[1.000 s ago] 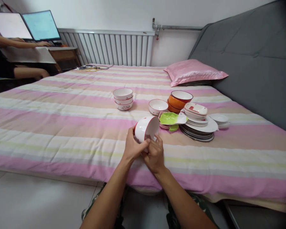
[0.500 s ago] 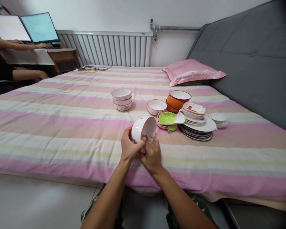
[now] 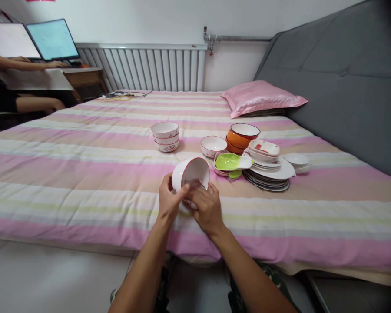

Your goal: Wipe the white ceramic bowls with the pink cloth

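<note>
A white bowl [image 3: 196, 170] with a red rim is held tilted over the near side of the bed, its opening turned toward me and to the right. My left hand [image 3: 170, 196] grips it from the left, thumb at the lower rim. At the lower right rim is my right hand [image 3: 209, 208], closed on the bowl with some fingers reaching inside; those fingertips are blurred. Beyond the held bowl stands a stack of similar white bowls [image 3: 165, 138]. One more white bowl [image 3: 213, 146] sits to the right, beside green leaf-shaped dishes [image 3: 230, 161].
Orange bowls [image 3: 238, 140] are stacked behind a pile of plates [image 3: 282, 170] topped with small dishes [image 3: 263, 148]. Small white plates [image 3: 297, 161] lie to the right. A pink pillow [image 3: 262, 98] rests by the grey headboard [image 3: 342, 87]. A person [image 3: 22, 65] sits at a desk, far left.
The bowl has shifted slightly left and turned so more of its inside faces me. My right fingers have moved further into it. Both hands still hold it.
</note>
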{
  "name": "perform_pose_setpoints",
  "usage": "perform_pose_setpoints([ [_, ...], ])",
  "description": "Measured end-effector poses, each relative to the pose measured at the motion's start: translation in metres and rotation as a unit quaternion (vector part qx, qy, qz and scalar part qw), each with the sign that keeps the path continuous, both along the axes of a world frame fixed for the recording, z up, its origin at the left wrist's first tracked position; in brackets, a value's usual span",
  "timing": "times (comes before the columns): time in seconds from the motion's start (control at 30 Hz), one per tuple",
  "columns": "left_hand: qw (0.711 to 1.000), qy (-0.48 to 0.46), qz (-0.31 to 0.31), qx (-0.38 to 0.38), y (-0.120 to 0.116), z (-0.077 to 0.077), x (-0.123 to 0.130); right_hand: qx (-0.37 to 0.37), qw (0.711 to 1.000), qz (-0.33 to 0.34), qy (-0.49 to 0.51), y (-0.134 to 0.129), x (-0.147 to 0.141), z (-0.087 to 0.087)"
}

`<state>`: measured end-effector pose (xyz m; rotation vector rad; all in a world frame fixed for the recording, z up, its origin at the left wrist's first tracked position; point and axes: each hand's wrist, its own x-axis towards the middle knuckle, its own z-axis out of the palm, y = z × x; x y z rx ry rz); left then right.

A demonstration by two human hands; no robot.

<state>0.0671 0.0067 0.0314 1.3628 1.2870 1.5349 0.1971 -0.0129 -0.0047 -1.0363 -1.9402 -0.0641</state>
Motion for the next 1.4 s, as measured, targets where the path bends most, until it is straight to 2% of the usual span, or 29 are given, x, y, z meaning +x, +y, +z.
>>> perform_pose_setpoints([
  [0.4,0.999,-0.04,-0.012,-0.011,-0.002,0.009,0.001,0.013,1.0,0.007,-0.002,0.003,0.004,-0.004],
  [0.6,0.996,-0.083,-0.026,-0.036,-0.002,0.004,0.004,0.03,0.999,0.012,0.006,0.0,0.001,-0.003],
  [0.77,0.997,-0.068,-0.024,-0.03,-0.004,0.002,0.013,0.048,0.998,-0.006,0.032,-0.001,-0.005,0.002],
  [0.93,0.998,-0.058,-0.001,-0.028,-0.005,0.002,0.019,0.044,0.998,0.005,0.037,-0.001,-0.005,0.002],
  [1.4,0.999,-0.049,0.015,-0.001,0.002,-0.007,0.008,0.017,1.0,0.012,0.005,0.003,-0.001,-0.002],
])
